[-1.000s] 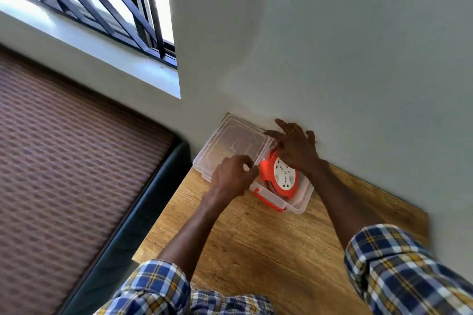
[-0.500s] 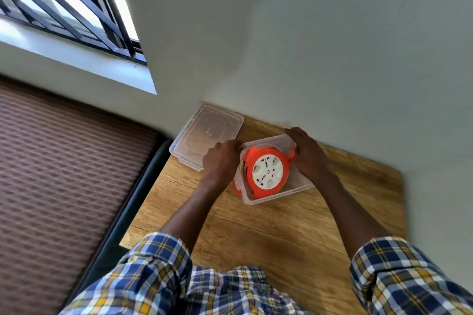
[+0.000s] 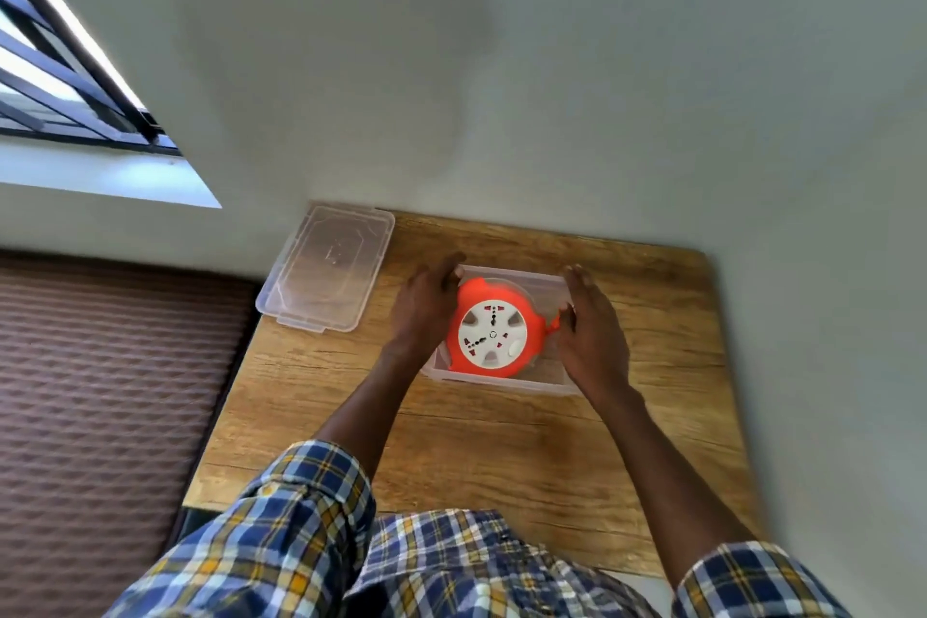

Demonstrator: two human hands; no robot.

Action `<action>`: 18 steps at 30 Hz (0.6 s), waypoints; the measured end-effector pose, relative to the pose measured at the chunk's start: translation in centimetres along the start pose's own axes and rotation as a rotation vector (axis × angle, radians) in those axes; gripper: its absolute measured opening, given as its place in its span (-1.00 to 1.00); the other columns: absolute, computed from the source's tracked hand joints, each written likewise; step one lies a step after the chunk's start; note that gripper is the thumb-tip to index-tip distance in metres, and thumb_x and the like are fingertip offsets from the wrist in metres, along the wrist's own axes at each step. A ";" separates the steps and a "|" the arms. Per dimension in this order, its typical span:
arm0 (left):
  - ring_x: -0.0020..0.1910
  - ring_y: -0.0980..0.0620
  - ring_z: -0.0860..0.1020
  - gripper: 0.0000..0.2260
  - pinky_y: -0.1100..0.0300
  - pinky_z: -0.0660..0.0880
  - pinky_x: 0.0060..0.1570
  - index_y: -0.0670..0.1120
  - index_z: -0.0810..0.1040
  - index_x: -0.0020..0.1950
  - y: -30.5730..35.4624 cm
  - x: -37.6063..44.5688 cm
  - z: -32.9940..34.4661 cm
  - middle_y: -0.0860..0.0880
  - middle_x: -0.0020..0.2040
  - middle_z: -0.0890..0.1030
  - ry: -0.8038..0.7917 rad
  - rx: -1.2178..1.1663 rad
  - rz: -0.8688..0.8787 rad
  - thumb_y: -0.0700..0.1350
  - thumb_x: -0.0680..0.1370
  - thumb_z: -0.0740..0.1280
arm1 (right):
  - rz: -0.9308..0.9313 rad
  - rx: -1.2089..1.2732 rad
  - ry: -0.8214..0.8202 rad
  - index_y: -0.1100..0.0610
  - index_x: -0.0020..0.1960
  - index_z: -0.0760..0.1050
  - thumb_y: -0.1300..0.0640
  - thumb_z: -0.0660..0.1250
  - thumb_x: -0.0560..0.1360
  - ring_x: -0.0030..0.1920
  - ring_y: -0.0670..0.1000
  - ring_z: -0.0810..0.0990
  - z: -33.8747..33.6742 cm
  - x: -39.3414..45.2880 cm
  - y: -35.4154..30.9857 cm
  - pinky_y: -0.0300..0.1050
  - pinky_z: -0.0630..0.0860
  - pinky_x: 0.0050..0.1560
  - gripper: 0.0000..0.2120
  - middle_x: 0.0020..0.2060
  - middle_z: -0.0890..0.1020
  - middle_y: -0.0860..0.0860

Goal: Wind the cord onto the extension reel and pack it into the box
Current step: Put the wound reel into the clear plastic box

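head view: plaid sleeves lead out over the wooden counter to both hands. left hand and right hand, fingers straight, press the sides of the clear box, with the orange extension reel inside. farther left lies the lid.

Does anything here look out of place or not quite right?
Mostly tidy. The orange reel sits in the box, but the lid lies apart, overhanging the table's left edge.
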State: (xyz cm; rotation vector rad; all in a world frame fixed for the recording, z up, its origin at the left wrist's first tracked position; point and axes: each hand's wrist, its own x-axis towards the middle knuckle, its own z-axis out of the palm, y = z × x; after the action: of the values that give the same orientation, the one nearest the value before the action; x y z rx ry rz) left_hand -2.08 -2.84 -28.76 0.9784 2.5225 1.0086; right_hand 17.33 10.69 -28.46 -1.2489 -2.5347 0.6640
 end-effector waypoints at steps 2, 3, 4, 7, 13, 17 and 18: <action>0.24 -0.20 0.63 -0.67 -0.13 0.63 0.14 0.09 0.51 0.52 -0.1 0.0 0.1 -0.18 0.33 0.64 0.008 -0.036 -0.004 -0.04 0.76 0.19 | 0.004 -0.010 -0.001 -0.03 0.65 0.22 0.10 0.20 0.71 0.60 0.06 0.26 -0.2 -0.1 -0.2 0.11 0.48 0.39 -0.48 0.63 0.26 -0.06; 0.25 -0.19 0.63 -0.67 -0.13 0.63 0.15 0.09 0.51 0.52 -0.2 0.0 0.2 -0.17 0.34 0.64 0.014 -0.051 -0.009 -0.03 0.76 0.19 | 0.007 -0.005 0.003 -0.03 0.65 0.22 0.08 0.21 0.71 0.60 0.07 0.27 -0.2 -0.2 -0.4 0.12 0.49 0.39 -0.48 0.63 0.26 -0.06; 0.26 -0.18 0.64 -0.67 -0.13 0.64 0.16 0.09 0.51 0.52 -0.3 -0.1 0.2 -0.16 0.35 0.65 0.023 -0.066 -0.017 -0.02 0.76 0.19 | 0.012 0.006 0.006 -0.03 0.65 0.22 0.08 0.21 0.71 0.60 0.07 0.27 -0.3 -0.2 -0.5 0.14 0.49 0.40 -0.48 0.63 0.27 -0.06; 0.24 -0.14 0.66 -0.67 -0.12 0.65 0.14 0.06 0.52 0.51 -0.6 -0.5 0.4 -0.11 0.34 0.67 0.071 -0.128 -0.053 0.03 0.76 0.19 | 0.013 -0.015 -0.005 -0.02 0.64 0.22 0.05 0.22 0.71 0.60 0.08 0.26 -0.3 -0.1 -0.7 0.22 0.45 0.43 -0.48 0.63 0.27 -0.05; 0.06 -0.08 0.67 -0.58 0.17 0.48 -0.20 -0.07 0.43 0.51 -2.2 -1.3 -0.6 -0.14 0.20 0.70 0.258 -0.389 -0.276 0.15 0.74 0.20 | -0.032 -0.204 0.073 0.03 0.56 0.33 0.06 0.29 0.66 0.60 0.13 0.26 -0.7 0.7 -3.0 0.41 0.20 0.49 -0.52 0.59 0.33 0.01; 0.14 -0.09 0.61 -0.60 0.06 0.48 0.07 -0.17 0.45 0.50 -5.5 -0.7 -4.0 -0.22 0.27 0.64 0.471 -0.410 -0.452 0.02 0.73 0.28 | -0.233 -0.055 0.121 0.14 0.38 0.55 0.17 0.36 0.61 0.47 0.16 0.47 0.2 3.5 -8.3 0.27 0.40 0.44 -0.66 0.46 0.51 0.10; 0.21 -0.16 0.60 -0.60 0.00 0.50 0.15 -0.20 0.46 0.49 -6.5 -0.4 -5.0 -0.25 0.31 0.61 0.501 -0.380 -0.499 -0.01 0.72 0.29 | -0.289 -0.015 0.098 0.17 0.34 0.58 0.19 0.36 0.60 0.42 0.16 0.52 0.5 4.3 -10.0 0.20 0.45 0.41 -0.68 0.42 0.55 0.12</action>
State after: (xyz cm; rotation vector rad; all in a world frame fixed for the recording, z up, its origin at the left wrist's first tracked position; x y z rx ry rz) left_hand -7.33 -9.16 -29.56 -0.0267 2.5744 1.6129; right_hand 7.65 8.66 -23.90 -0.8698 -2.5702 0.5062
